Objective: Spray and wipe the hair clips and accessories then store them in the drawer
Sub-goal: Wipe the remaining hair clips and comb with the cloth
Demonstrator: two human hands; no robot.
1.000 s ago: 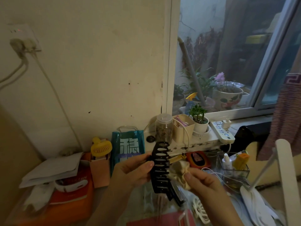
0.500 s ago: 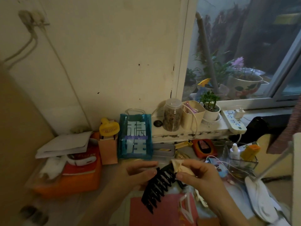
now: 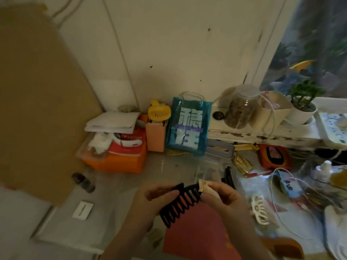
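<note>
Holding the black hair clip above the bench, the left hand curls its fingers round one end, likely steadying it, while the right hand pinches a small cloth against the other end to wipe it. Farther back stands a blue bag printed with two large white Chinese characters, seemingly 稳住.
</note>
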